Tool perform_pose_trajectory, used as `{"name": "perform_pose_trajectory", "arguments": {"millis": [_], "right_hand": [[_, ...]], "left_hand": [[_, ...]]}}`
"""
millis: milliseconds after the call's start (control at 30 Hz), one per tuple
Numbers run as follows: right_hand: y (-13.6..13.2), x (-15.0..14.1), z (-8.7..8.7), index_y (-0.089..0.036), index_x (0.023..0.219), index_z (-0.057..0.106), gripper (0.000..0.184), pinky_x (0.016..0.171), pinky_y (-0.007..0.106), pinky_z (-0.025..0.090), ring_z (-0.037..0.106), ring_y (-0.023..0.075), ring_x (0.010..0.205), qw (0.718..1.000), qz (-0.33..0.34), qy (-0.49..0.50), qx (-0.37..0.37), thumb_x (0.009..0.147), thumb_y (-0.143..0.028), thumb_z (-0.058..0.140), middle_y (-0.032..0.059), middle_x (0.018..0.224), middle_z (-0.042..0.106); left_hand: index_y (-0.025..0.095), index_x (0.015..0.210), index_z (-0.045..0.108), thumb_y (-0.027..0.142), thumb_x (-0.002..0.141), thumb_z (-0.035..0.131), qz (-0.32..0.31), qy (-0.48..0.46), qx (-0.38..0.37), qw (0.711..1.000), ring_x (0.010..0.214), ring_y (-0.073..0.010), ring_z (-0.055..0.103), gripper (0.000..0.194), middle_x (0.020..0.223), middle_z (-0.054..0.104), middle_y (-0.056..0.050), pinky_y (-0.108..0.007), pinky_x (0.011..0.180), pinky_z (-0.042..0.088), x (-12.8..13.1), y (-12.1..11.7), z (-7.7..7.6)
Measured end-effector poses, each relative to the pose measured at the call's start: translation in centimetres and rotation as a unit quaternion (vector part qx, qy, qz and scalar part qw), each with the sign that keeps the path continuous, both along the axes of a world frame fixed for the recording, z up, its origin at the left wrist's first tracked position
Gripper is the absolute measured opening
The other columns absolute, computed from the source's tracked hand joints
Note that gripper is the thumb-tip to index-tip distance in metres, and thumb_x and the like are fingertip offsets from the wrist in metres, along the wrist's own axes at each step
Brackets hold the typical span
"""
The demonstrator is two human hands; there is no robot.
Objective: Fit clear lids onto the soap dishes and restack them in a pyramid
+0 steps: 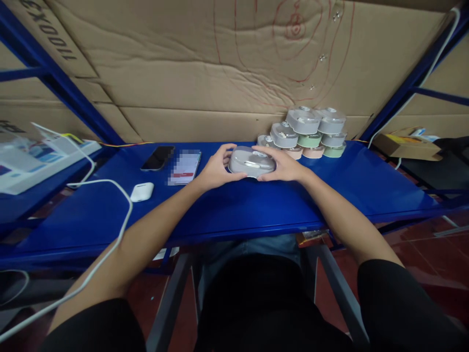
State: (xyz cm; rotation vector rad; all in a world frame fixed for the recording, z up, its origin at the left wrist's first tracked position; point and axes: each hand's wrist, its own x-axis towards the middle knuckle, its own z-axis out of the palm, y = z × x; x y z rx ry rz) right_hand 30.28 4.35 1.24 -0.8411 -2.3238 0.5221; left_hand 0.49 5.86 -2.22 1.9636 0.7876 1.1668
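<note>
Between my hands is a grey oval container [252, 163] with a clear domed lid and a small label on top. My left hand [217, 170] is wrapped round its left end, thumb along the near side. Gripping the right end is my right hand [285, 165], its thumb also at the near lower edge. The container is over the middle of the blue table [234, 210]; whether it rests on the surface I cannot tell. Behind and to the right stands a stack of similar lidded containers [309, 141] in grey, green and pink.
Left of my hands lie a phone with a lit screen [186, 167], a dark phone [158, 158] and a white earbud case [142, 191]. A white cable [126, 220] crosses over my left forearm. Cardboard [164, 63] walls the back; an open cardboard box [406, 146] sits far right.
</note>
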Motion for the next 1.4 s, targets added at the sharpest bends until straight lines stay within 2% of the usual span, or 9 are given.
{"name": "perform_pose_trajectory", "arguments": {"millis": [267, 367, 533, 667, 733, 833, 1000, 1167, 1400], "right_hand": [[-1.7, -1.0, 1.7, -0.029, 0.153, 0.066, 0.086, 0.122, 0.06, 0.054, 0.069, 0.0379, 0.138, 0.99, -0.074, 0.113, 0.044, 0.079, -0.068, 0.089, 0.0107, 0.152, 0.073], [-1.4, -0.2, 2.4, -0.028, 0.149, 0.066, 0.085, 0.122, 0.063, 0.053, 0.069, 0.0401, 0.135, 0.976, -0.138, 0.126, 0.108, 0.079, -0.07, 0.088, 0.0113, 0.148, 0.073], [-0.6, 3.8, 5.4, -0.032, 0.159, 0.054, 0.081, 0.125, 0.073, 0.043, 0.045, 0.0469, 0.158, 0.895, -0.355, 0.12, 0.24, 0.088, -0.065, 0.078, 0.0146, 0.162, 0.057], [0.7, 6.6, 8.2, -0.027, 0.161, 0.045, 0.076, 0.123, 0.072, 0.039, 0.038, 0.0442, 0.155, 0.814, -0.515, 0.158, 0.216, 0.095, -0.051, 0.073, 0.0198, 0.159, 0.048], [1.7, 7.4, 8.8, -0.026, 0.157, 0.046, 0.074, 0.122, 0.069, 0.038, 0.038, 0.0423, 0.149, 0.8, -0.541, 0.17, 0.197, 0.094, -0.048, 0.076, 0.0207, 0.155, 0.049], [3.3, 8.2, 8.7, -0.026, 0.155, 0.047, 0.067, 0.118, 0.069, 0.04, 0.037, 0.0419, 0.149, 0.803, -0.547, 0.149, 0.183, 0.098, -0.051, 0.071, 0.0192, 0.152, 0.05], [4.6, 8.6, 7.5, -0.018, 0.155, 0.05, 0.081, 0.122, 0.072, 0.031, 0.04, 0.0436, 0.145, 0.758, -0.619, 0.114, 0.17, 0.09, -0.057, 0.081, 0.024, 0.152, 0.05], [4.4, 8.7, 7.1, -0.015, 0.162, 0.042, 0.088, 0.122, 0.072, 0.03, 0.037, 0.0452, 0.151, 0.769, -0.608, 0.113, 0.162, 0.096, -0.06, 0.076, 0.0281, 0.156, 0.047], [4.2, 14.0, 6.3, -0.016, 0.152, 0.053, 0.049, 0.123, 0.052, 0.031, 0.049, 0.0328, 0.146, 0.719, -0.64, 0.188, 0.197, 0.118, -0.047, 0.036, 0.0276, 0.157, 0.054]], "left_hand": [[0.026, 0.144, 0.05, 0.041, 0.071, 0.101, 0.004, -0.095, 0.016, 0.995, 0.118, -0.0294, 0.077, 0.09, 0.135, 0.072, -0.014, -0.044, 0.103, 0.064, 0.5, 0.4, 0.0], [0.026, 0.145, 0.05, 0.037, 0.078, 0.097, 0.035, -0.089, 0.023, 0.995, 0.103, -0.023, 0.078, 0.083, 0.133, 0.072, -0.014, -0.038, 0.09, 0.064, 0.6, 0.2, -0.1], [0.024, 0.14, 0.053, 0.033, 0.086, 0.088, 0.065, -0.03, 0.033, 0.997, 0.088, -0.0175, 0.074, 0.065, 0.123, 0.074, -0.012, -0.034, 0.078, 0.06, 0.7, -0.9, 0.4], [0.023, 0.14, 0.055, 0.035, 0.09, 0.083, 0.064, 0.029, 0.024, 0.997, 0.087, -0.0175, 0.074, 0.058, 0.125, 0.075, -0.012, -0.035, 0.078, 0.06, 0.9, -1.9, 1.0], [0.023, 0.139, 0.056, 0.035, 0.09, 0.082, 0.064, 0.041, 0.022, 0.997, 0.087, -0.0177, 0.074, 0.056, 0.124, 0.075, -0.012, -0.035, 0.077, 0.06, 0.9, -2.2, 1.2], [0.022, 0.138, 0.057, 0.036, 0.091, 0.081, 0.068, 0.05, 0.023, 0.996, 0.084, -0.017, 0.073, 0.055, 0.123, 0.076, -0.012, -0.035, 0.075, 0.06, 0.9, -2.2, 1.3], [0.021, 0.137, 0.059, 0.038, 0.091, 0.081, 0.063, 0.068, 0.023, 0.995, 0.083, -0.0168, 0.073, 0.054, 0.123, 0.075, -0.012, -0.034, 0.074, 0.06, 0.8, -2.1, 1.2], [0.02, 0.136, 0.06, 0.04, 0.091, 0.08, 0.057, 0.089, 0.025, 0.994, 0.083, -0.0171, 0.072, 0.053, 0.125, 0.074, -0.014, -0.035, 0.074, 0.06, 0.7, -2.1, 1.1], [0.022, 0.135, 0.061, 0.043, 0.09, 0.08, 0.056, 0.111, 0.032, 0.992, 0.083, -0.0183, 0.073, 0.053, 0.126, 0.075, -0.013, -0.037, 0.074, 0.06, 0.6, -2.1, 1.0]]}}
